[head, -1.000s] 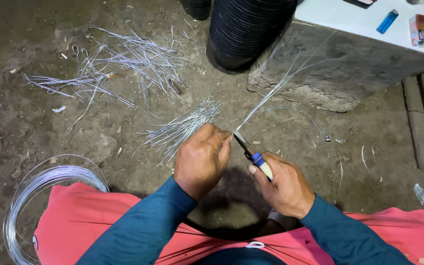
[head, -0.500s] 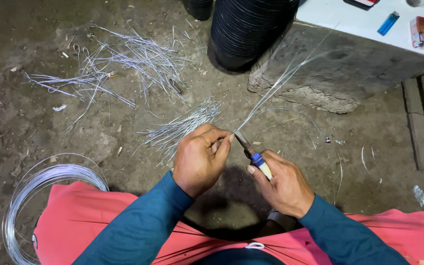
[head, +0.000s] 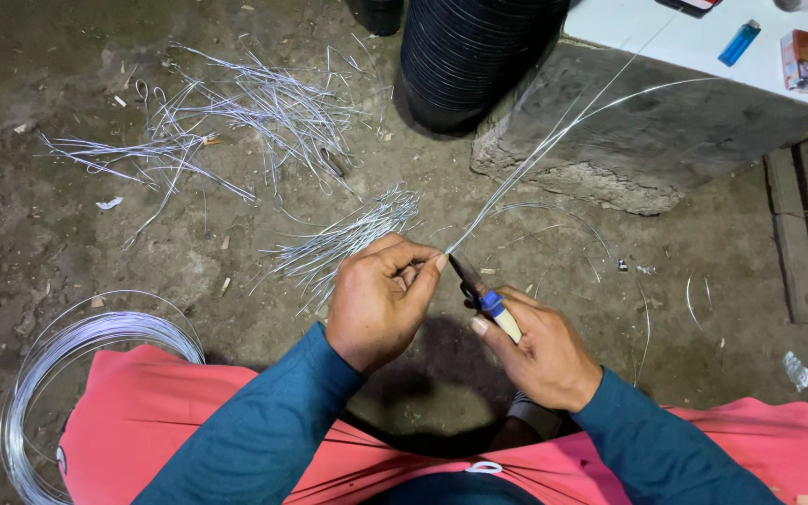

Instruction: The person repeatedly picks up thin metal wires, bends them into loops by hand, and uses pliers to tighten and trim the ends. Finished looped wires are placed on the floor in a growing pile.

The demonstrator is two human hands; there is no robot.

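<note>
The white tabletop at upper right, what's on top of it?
On the white tabletop lie a blue lighter and a small red-and-white box. Two more things are cut off by the picture's top edge.

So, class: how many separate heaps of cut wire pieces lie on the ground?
2. A large scattered heap of cut wires lies at upper left; a tighter bundle lies just beyond the left hand. Stray single pieces lie right of the hands.

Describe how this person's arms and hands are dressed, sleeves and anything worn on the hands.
Both arms wear long, snug sleeves of dark teal-blue cloth, plain and unmarked, ending at the wrists: the left sleeve and the right sleeve. The left hand and right hand are bare, with no gloves; no ring or watch shows in this view.
</note>
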